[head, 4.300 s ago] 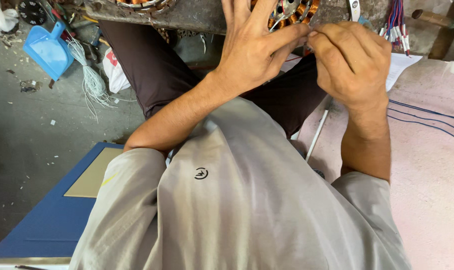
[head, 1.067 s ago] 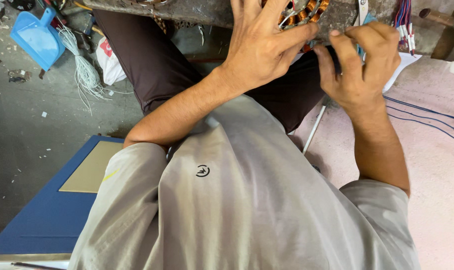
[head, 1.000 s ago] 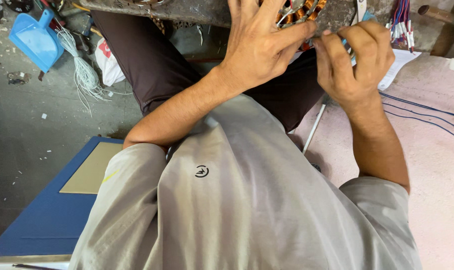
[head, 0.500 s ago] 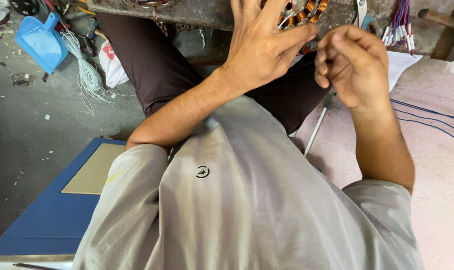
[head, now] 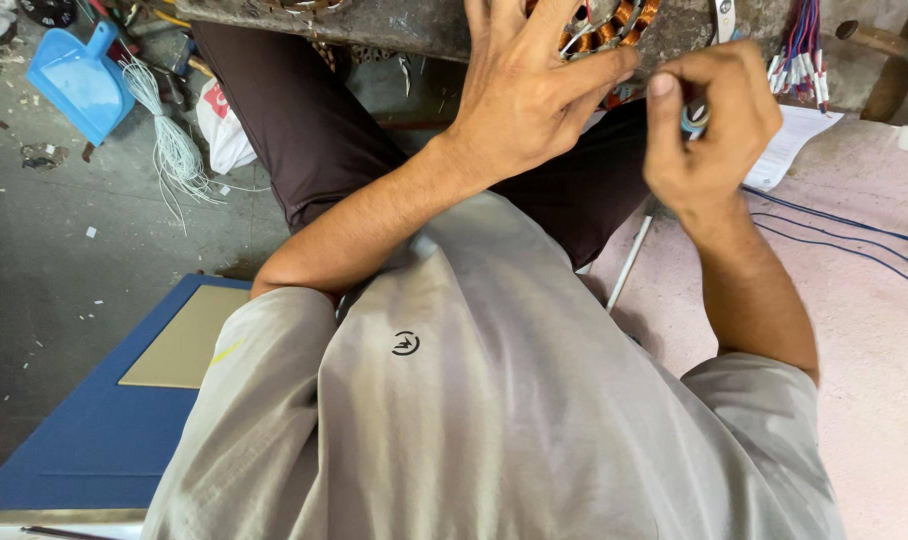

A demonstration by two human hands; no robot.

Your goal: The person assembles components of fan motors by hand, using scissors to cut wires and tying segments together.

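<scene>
The grey, scuffed table runs along the top of your view, its near edge above your lap. On the floor lie a blue board with a tan sheet on it, a blue dustpan and a loose bundle of white cord. Off toward the table's right end hangs a bunch of red, blue and white wires, with a sheet of paper beneath and thin blue wires trailing over the pink floor.

Your left hand lies spread, fingers fanned, palm pressed down on the wound stator. That grip looks meant to keep the piece from turning or sliding at the near edge while the other hand works beside it.

Your right hand is curled, thumb raised, pinching a small roll of blue tape against the fingers, just right of the stator and close to your left fingertips.

The stator sits at the table's near edge, mostly hidden under your left hand. What shows is a ring of copper-orange coils on a grey metal core, with a light strand crossing it. How that strand is fixed cannot be told.
</scene>
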